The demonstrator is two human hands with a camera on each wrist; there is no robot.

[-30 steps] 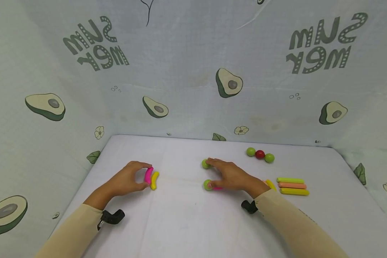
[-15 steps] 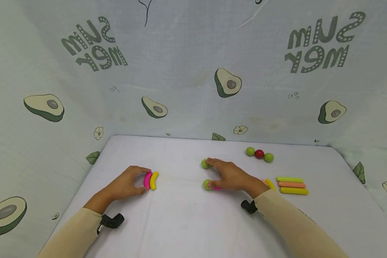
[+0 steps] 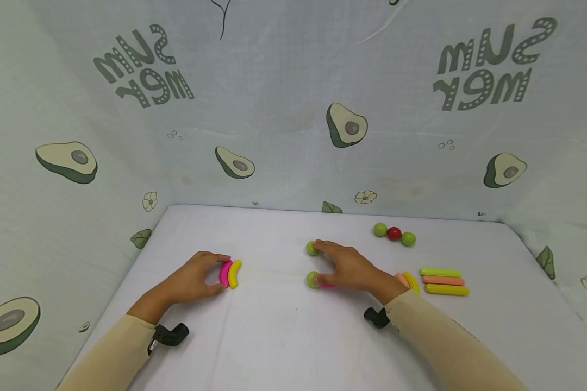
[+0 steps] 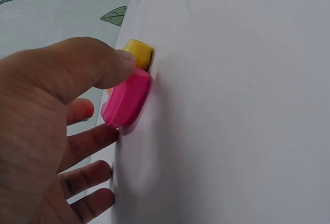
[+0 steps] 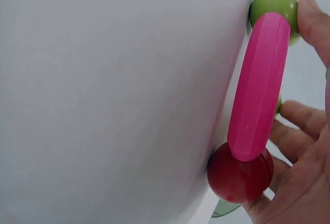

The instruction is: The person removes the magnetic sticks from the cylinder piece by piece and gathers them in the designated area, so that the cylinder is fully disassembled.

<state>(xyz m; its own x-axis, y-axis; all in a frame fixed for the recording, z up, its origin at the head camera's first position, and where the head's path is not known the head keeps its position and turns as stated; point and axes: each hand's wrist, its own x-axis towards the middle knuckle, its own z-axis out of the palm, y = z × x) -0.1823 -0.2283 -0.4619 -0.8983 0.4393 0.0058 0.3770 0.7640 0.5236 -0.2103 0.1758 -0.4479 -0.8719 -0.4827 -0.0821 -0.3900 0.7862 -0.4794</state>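
Observation:
My left hand pinches a pink toy banana lengthwise, thumb at one end and index finger at the other. Right against it lies a yellow toy banana. With fingers spread, my right hand arches over the table; its thumb touches the nearer green ball and its index finger reaches the farther green ball. Another pink toy banana spans from the nearer green ball to a red ball in the right wrist view. In the head view the right hand hides that red ball.
At the back right, a red ball sits between two green balls. Three straight sticks, light green, orange and yellow, lie side by side at the right. A yellow curved piece and an orange one show beyond the right wrist.
My left hand and its pink banana have shifted slightly toward me, and the two bananas now line up closely. The nearer green ball has moved slightly left under my right thumb.

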